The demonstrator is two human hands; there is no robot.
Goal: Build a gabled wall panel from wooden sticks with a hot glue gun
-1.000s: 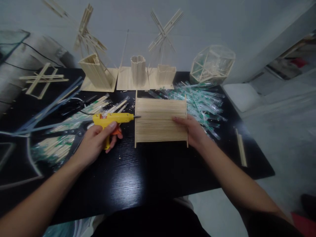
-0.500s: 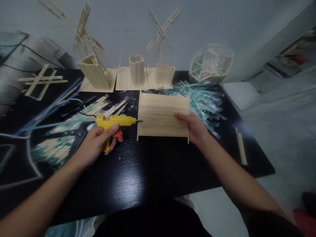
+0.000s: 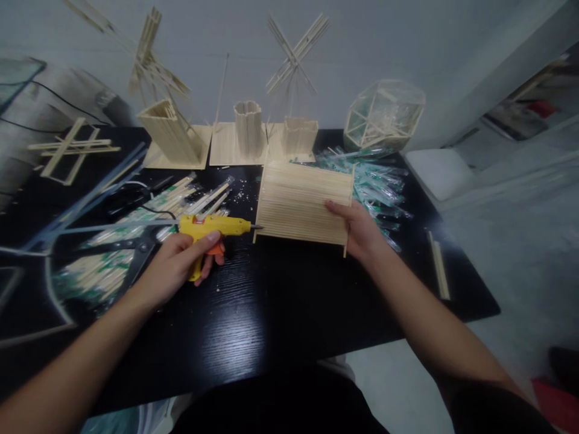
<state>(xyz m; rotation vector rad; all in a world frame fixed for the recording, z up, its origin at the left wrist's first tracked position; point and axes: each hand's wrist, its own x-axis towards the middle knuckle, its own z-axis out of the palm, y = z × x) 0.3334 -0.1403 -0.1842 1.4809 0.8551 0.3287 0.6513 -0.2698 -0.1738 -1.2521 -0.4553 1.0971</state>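
Observation:
My left hand is closed around a yellow hot glue gun with an orange trigger. A long pale glue stick runs out of its back end. The metal nozzle points right and meets, or nearly meets, the left edge of a flat panel of wooden sticks. Many thin sticks lie side by side in the panel, with a crosswise stick along each short side. My right hand grips the panel's right edge, thumb on top and the other fingers hidden beneath. The panel is held tilted above the black table.
Wrapped chopsticks lie in piles at left and right. Black scissors rest on the left pile. Behind stand stick towers on bases and a faceted stick frame. Loose sticks lie near the right edge.
The panel has turned slightly, its left side tipping and its lower left corner rising toward the nozzle. The glue gun has shifted a little right and down along the panel's left edge.

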